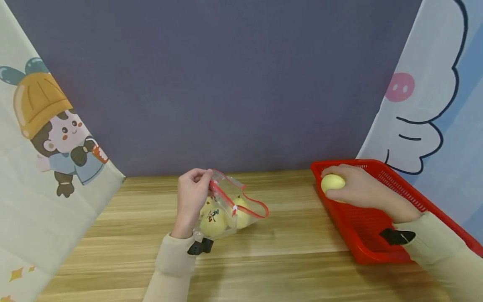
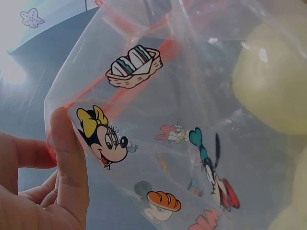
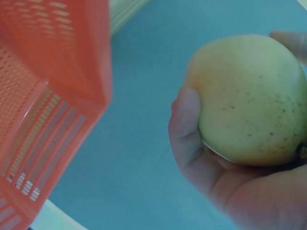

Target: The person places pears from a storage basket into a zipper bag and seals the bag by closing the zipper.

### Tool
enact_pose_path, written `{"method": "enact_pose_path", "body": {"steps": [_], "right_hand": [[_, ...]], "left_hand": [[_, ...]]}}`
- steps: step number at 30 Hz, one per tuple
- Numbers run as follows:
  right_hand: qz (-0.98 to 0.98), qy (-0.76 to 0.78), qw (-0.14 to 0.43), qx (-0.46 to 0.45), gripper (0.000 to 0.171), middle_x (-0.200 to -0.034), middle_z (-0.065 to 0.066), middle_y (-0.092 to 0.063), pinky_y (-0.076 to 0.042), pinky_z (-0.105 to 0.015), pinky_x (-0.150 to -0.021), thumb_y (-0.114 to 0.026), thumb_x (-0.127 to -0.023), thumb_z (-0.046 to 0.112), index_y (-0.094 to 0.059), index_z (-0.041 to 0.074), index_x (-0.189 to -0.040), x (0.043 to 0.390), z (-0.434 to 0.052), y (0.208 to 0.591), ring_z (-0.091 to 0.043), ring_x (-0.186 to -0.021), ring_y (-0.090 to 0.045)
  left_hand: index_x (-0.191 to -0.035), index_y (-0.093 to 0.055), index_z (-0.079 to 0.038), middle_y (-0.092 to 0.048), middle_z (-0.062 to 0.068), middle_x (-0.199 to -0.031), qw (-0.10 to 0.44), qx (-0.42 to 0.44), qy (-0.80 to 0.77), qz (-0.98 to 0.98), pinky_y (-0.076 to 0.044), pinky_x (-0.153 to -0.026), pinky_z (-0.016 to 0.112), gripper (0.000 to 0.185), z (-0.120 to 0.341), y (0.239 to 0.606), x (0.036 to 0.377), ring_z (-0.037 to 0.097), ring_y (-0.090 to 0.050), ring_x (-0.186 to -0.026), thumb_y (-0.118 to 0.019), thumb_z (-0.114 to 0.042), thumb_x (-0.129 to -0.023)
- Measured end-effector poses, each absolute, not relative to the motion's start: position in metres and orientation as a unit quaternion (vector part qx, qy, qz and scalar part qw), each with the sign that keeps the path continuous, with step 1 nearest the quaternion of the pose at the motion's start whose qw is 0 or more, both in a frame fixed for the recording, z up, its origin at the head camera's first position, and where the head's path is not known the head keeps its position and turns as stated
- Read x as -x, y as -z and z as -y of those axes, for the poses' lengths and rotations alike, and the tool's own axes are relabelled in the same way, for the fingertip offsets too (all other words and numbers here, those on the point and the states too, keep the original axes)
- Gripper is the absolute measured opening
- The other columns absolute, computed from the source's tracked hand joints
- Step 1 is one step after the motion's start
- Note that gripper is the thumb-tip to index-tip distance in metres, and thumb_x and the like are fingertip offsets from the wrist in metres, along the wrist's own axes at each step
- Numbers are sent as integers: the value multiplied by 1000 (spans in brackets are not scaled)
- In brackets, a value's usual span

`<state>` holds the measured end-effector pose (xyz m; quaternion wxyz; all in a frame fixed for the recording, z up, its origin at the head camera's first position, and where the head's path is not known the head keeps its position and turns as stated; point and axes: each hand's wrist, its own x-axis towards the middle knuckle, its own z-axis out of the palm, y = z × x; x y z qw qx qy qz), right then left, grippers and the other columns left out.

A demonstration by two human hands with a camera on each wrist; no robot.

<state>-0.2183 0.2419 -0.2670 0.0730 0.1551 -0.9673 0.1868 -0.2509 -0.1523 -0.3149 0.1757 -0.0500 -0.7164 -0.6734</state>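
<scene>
A clear zip bag (image 1: 222, 186) with a red-edged mouth and cartoon prints sits on the table, holding several round pale-yellow pears (image 1: 214, 221). My left hand (image 1: 191, 197) pinches the rim at the bag's left corner; the mouth gapes toward the right. In the left wrist view, the thumb (image 2: 69, 163) lies against the printed plastic (image 2: 108, 136). My right hand (image 1: 356, 186) grips another pear (image 1: 333, 183) above the left rim of a red basket (image 1: 341, 226). In the right wrist view, that pear (image 3: 244, 103) shows brown specks and a stem end.
The red basket with slotted walls stands at the right of the wooden table (image 1: 286, 243). A grey-purple panel (image 1: 241, 84) rises behind the table. Printed cloths, one with a cartoon child (image 1: 64, 138), flank both sides.
</scene>
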Motion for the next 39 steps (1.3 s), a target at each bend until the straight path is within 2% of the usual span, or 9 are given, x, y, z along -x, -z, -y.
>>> {"method": "enact_pose_path", "body": {"steps": [6,14,21,30,39], "right_hand": [[966,-192,71,-158,34,-100,-2,-59,-48,-31,-65,-73,-81,21,-67,18,-114,217,-231,264,-19,-85,-54],[961,-200,79,-172,34,-101,-1,-59,-48,-32,-65,-73,-81,20,-68,17,-114,215,-221,260,-19,-87,-53],[958,-195,90,-187,30,-97,1,-60,-49,-32,-67,-72,-80,18,-68,19,-110,216,-208,256,-19,-85,-53],[955,-199,88,-200,34,-98,0,-61,-48,-32,-66,-72,-81,21,-69,16,-115,218,-190,251,-18,-83,-53],[950,-212,85,-211,34,-98,0,-61,-48,-32,-65,-73,-82,22,-70,17,-115,223,-173,249,-18,-83,-53]], "left_hand": [[-104,-71,5,-69,14,-79,163,42,681,713,-62,-54,32,23,153,315,252,17,-64,-53,-62,-16,-103],[-105,-71,3,-69,14,-79,167,49,684,708,-62,-53,31,23,150,313,253,18,-64,-52,-62,-17,-102],[-104,-70,6,-66,11,-72,179,50,695,695,-59,-50,28,23,144,310,255,16,-62,-50,-61,-15,-102],[-103,-70,4,-67,9,-70,193,59,711,673,-59,-51,27,22,140,301,256,15,-63,-52,-61,-16,-103],[-102,-68,7,-68,13,-75,204,69,746,630,-60,-52,28,22,138,296,257,14,-63,-52,-62,-13,-103]]}}
